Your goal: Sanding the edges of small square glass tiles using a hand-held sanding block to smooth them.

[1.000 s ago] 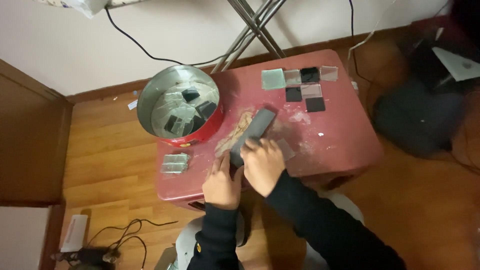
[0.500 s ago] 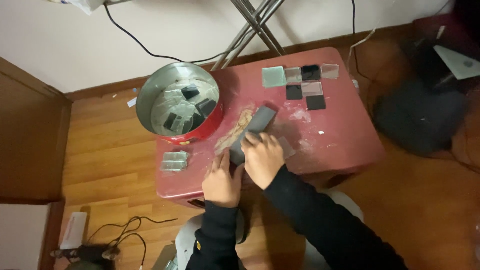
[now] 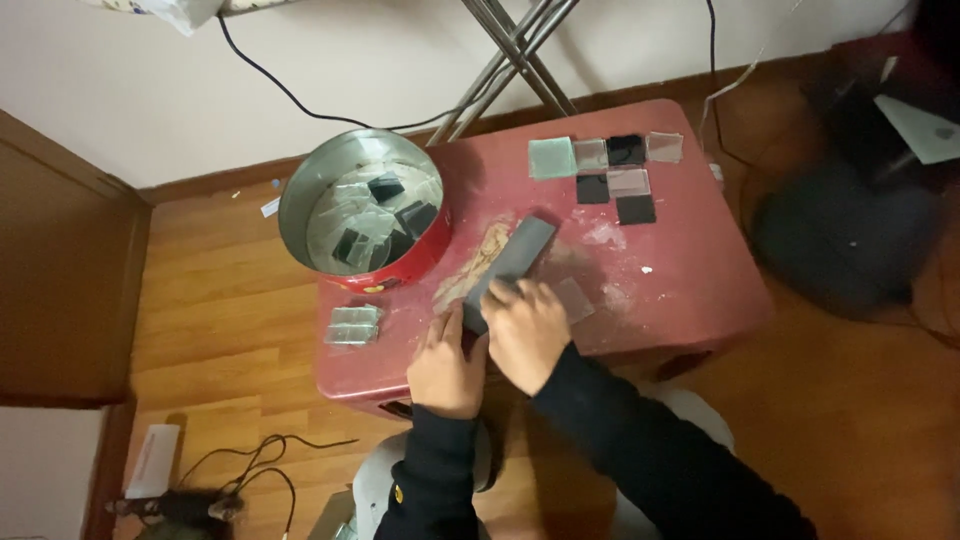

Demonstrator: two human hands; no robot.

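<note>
The grey sharpening block [image 3: 508, 262] is lying slantwise mid-bench, pointing toward 1 o'clock from the hands, with the round tin [image 3: 365, 208] at its 10 o'clock. A slip looks like the risk: the small piece under the right hand [image 3: 526, 332] could be skidding off the block's edge and nicking fingers. That hand is pressing flat, palm down, onto the block's near end; the left hand [image 3: 446, 362] is clamping the block's corner, both wrists low over the red bench [image 3: 690, 280].

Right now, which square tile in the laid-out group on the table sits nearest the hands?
The black tile at the group's bottom right corner; the other tiles lie farther up the red table.
</note>
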